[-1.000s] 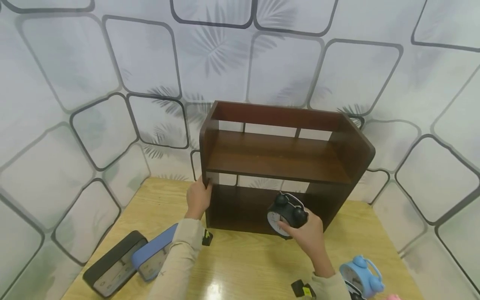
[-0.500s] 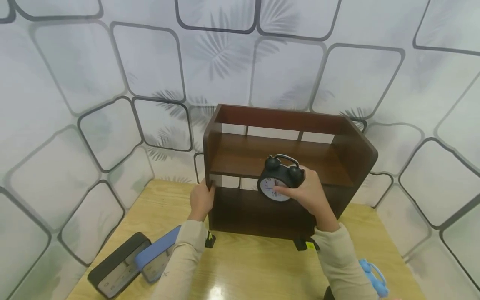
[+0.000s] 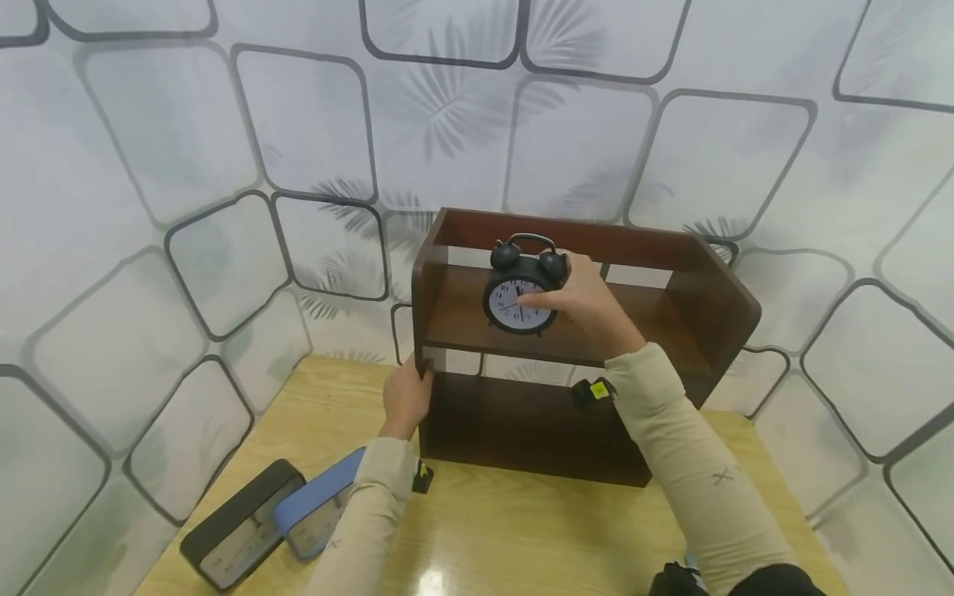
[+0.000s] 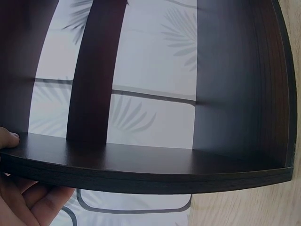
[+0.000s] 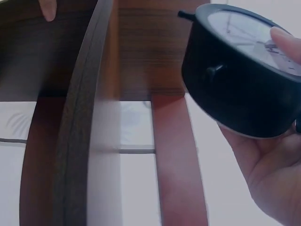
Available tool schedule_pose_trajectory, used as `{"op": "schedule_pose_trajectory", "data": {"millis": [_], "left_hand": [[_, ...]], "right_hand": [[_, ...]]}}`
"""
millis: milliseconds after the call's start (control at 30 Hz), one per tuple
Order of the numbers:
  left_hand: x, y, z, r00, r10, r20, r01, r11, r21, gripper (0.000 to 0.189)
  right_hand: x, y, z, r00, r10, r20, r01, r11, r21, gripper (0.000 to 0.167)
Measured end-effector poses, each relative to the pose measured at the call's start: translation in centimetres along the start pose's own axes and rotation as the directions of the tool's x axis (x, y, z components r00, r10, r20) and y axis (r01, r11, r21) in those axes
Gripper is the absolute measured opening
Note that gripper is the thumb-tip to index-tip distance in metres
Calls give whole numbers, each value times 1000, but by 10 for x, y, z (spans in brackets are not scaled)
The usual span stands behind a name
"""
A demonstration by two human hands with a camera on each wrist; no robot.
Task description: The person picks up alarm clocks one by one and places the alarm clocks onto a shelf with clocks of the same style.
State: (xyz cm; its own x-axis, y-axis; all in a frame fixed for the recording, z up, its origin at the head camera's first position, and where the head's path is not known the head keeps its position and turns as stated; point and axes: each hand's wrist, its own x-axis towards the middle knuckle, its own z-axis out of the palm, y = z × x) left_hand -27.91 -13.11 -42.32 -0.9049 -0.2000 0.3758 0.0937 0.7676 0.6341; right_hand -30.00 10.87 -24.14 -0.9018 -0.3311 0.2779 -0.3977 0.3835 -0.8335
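Observation:
My right hand (image 3: 592, 302) holds a black twin-bell alarm clock (image 3: 517, 317), its thumb across the white dial and its fingers behind the body. The clock is upright in front of the upper tier of a dark brown wooden shelf (image 3: 514, 430), toward its left end. In the right wrist view, the clock's underside (image 5: 225, 94) and short feet show beside the board edge. My left hand (image 3: 406, 397) grips the shelf's left side panel (image 4: 141, 162) below the middle board, thumb inside and fingers (image 4: 47, 202) outside in the left wrist view.
A black box-shaped clock (image 3: 242, 526) and a blue one (image 3: 320, 505) lie at the left on the wooden table (image 3: 492, 538). Dark objects (image 3: 676, 579) show at the lower right, partly behind the right sleeve. Patterned walls (image 3: 320, 124) stand behind and at both sides.
The right hand has lifted the black alarm clock from in front of the lower tier up and leftward to the upper tier, turning it more upright. The left hand keeps its grip on the shelf.

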Motion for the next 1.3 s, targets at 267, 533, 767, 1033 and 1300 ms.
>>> {"op": "schedule_pose_trajectory", "data": {"millis": [267,533,767,1033,1300], "left_hand": [[3,-1,1,1000,-4,2,4,1000,13,22],[3,-1,3,1000,9,-7,-9,1000,13,22],[3,-2,2,1000,6,-9,-6,1000,3,22],[3,-1,1,1000,8,-13,-8,1000,8,22],[1,0,1,1000,8,-16,-8,1000,0,21]], "right_hand": [[44,12,16,996,12,88,-14,1000,14,49],[71,20,26,991,-26,134,28,1000,-11,49],[82,26,35,986,-4,165,4,1000,1,50],[86,28,42,982,24,187,-24,1000,-3,55],[86,32,47,979,37,200,-42,999,21,62]]}}
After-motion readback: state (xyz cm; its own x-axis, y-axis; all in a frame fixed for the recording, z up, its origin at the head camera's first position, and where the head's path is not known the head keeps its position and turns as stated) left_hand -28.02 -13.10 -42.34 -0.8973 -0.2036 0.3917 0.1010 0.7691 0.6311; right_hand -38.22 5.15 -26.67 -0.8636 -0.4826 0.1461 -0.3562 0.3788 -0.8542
